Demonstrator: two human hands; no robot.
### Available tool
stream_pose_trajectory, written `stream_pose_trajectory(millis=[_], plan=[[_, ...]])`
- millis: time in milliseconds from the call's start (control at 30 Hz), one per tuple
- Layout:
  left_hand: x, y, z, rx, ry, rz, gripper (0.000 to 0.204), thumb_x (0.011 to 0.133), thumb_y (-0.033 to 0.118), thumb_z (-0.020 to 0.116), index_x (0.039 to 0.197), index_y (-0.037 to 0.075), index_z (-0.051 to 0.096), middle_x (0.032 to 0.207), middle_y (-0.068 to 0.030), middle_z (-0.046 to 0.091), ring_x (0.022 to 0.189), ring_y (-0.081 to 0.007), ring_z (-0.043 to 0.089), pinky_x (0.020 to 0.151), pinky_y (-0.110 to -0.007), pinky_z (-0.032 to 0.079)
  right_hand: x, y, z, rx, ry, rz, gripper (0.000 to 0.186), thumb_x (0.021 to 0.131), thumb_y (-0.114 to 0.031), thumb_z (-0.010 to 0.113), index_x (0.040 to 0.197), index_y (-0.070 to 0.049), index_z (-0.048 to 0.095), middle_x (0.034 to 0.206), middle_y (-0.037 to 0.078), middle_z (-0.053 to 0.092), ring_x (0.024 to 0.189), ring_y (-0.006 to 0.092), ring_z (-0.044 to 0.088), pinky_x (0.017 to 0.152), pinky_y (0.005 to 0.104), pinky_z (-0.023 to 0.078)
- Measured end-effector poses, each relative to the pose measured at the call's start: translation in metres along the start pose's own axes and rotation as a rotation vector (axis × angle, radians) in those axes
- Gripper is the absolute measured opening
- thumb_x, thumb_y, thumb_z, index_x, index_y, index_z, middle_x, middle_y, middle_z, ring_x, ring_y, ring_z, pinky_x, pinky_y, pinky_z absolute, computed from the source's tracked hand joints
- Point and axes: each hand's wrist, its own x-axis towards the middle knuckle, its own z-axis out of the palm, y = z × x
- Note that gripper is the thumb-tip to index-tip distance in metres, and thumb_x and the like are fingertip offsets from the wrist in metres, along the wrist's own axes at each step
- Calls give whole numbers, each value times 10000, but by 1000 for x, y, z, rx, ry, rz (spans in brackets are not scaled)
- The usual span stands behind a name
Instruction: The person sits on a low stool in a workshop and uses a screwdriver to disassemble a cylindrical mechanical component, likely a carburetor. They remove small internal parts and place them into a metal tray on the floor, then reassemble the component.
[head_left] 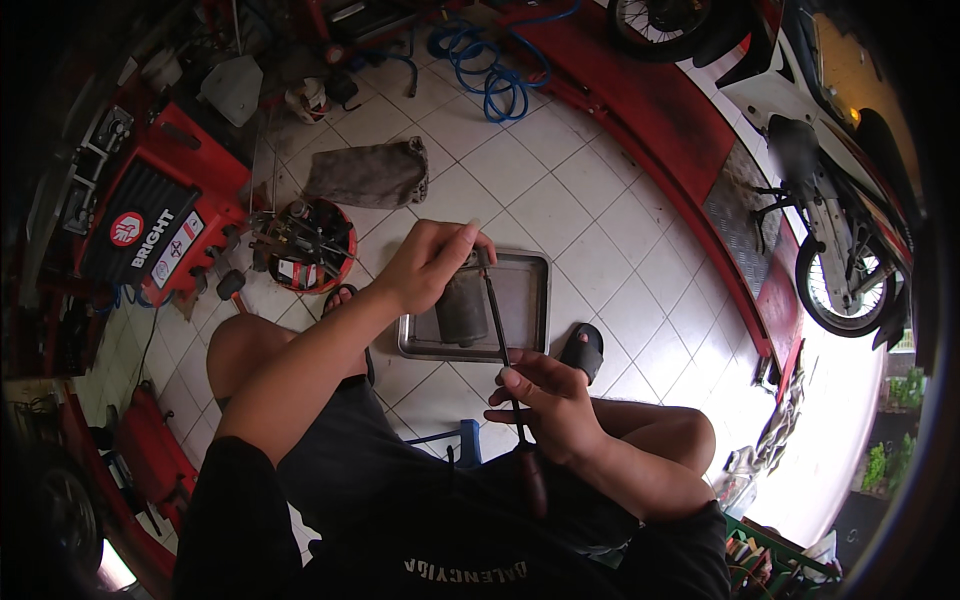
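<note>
My left hand [437, 262] is closed around the upper end of a dull grey metal cylinder [463, 313], which looks like a small motor. The cylinder hangs upright over a shallow metal tray [531, 352] on the floor. A long screwdriver [498, 320] slants from its dark reddish handle near my lap up to the cylinder's top, where the tip meets or nearly meets the part beside my left fingertips. With thumb and fingers, my right hand [556, 405] grips the screwdriver's shaft above the handle. My left palm hides part of the cylinder's top.
Left of the tray stands a round red tub [350, 243] full of tools. A grey rag [370, 172] lies beyond it on the tiles. A red machine [170, 200] is at the left. A red ramp [650, 130], a motorcycle [830, 200] and a coiled blue hose [490, 75] lie farther off.
</note>
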Motion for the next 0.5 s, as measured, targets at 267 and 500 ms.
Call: stream_pose_trajectory(millis=[267,500], plan=[[-2,-1,2,8,-2,-34,489,1076,353,415,877,6,697,551,48,347,565,-59,342,548,-291,292,0,6,3,-71,36,-105,384,979,-23,626,1326,27,470,939,72,613,891,180,652,849,438,616],[-2,-1,3,5,-9,-39,491,1076,357,414,873,6,692,558,44,379,571,-65,356,552,-289,301,1,9,1,-64,26,-104,392,982,-27,619,1339,44,477,969,74,590,888,182,626,856,447,628]])
